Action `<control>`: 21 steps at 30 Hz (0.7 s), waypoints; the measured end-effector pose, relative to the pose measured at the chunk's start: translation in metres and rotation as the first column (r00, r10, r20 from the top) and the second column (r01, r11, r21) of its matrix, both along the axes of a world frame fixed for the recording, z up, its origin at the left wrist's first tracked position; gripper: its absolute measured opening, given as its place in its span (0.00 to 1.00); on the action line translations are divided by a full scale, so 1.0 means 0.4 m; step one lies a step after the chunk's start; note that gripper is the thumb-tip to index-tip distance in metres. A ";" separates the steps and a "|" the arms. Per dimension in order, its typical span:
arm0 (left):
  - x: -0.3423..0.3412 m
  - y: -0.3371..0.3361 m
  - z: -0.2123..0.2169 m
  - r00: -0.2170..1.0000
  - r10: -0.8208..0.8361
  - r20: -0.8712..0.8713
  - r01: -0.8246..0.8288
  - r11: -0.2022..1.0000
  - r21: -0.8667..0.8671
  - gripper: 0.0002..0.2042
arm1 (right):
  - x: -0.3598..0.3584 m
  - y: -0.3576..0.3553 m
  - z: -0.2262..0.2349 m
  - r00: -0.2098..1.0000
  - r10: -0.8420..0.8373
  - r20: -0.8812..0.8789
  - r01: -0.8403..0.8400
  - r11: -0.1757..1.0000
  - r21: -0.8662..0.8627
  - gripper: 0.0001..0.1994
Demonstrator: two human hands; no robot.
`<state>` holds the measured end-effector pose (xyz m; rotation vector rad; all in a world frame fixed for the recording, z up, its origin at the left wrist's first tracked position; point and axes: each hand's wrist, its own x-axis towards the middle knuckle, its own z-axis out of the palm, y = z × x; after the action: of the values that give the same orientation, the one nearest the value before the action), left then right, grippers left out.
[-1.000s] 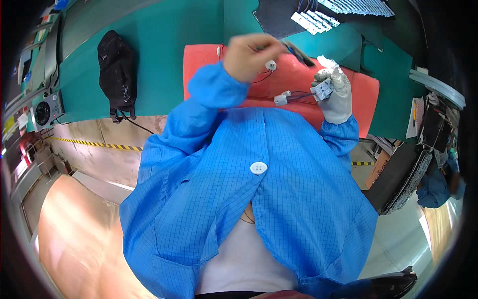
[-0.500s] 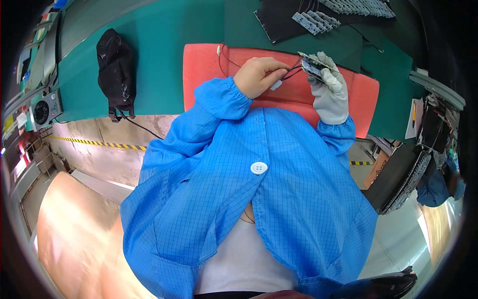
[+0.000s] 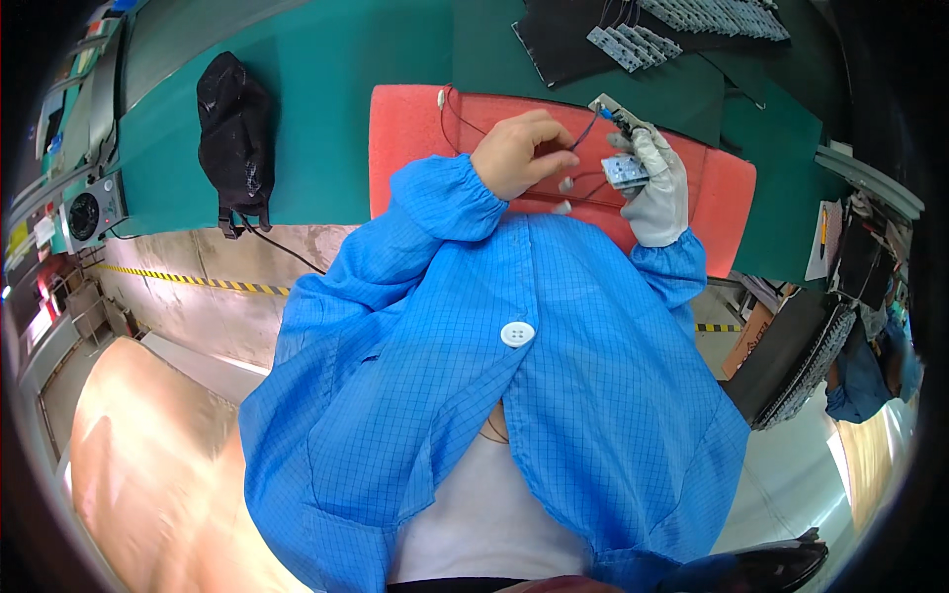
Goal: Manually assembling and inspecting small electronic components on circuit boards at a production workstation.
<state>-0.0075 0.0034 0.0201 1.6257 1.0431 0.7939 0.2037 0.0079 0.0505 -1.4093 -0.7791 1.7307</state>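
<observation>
My right hand (image 3: 656, 178), in a pale glove, is closed around small circuit boards. One light-faced board (image 3: 624, 172) juts out beside the fingers. Higher up, another narrow board (image 3: 606, 103) shows edge-on with a blue connector; the glove hides part of both. A dark cable (image 3: 587, 129) runs from this upper end toward my bare left hand (image 3: 516, 155). My left thumb and forefinger are parted, with the cable passing close by their tips. Below them hang small white plugs (image 3: 565, 185), blurred, over the red pad (image 3: 405, 148).
A thin cable with a white plug (image 3: 442, 98) lies on the pad's left part. Rows of circuit boards (image 3: 635, 46) rest on black sheets at the back right. A black bag (image 3: 234, 138) lies left on the green table (image 3: 321, 119). A small fan (image 3: 92, 213) stands farther left.
My left fingers have parted from the cables, and the white plugs now hang loose. In my right hand the boards have turned and spread apart, the lower one showing its face.
</observation>
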 end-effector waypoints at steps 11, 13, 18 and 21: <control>0.008 0.035 -0.046 0.968 0.250 -0.028 -0.241 0.953 0.183 0.11 | -0.002 -0.006 0.014 0.998 0.040 -0.057 -0.034 0.994 0.103 0.17; 0.009 0.032 -0.040 0.967 0.253 -0.017 -0.248 0.956 0.159 0.10 | 0.010 -0.007 0.039 0.995 0.088 0.056 -0.093 0.990 0.104 0.16; 0.010 0.022 -0.080 0.940 0.328 0.096 -0.342 0.911 0.230 0.11 | 0.008 -0.010 0.048 0.947 0.109 0.303 -0.239 0.867 0.437 0.16; -0.003 0.034 -0.099 0.962 0.260 -0.081 -0.184 0.840 0.511 0.08 | 0.020 -0.004 0.059 0.803 0.121 0.584 -0.427 0.800 0.421 0.18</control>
<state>-0.0088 0.0171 -0.0193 2.0490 1.2154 1.1912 0.2116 0.0063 0.0741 -1.4152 -1.7231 1.1499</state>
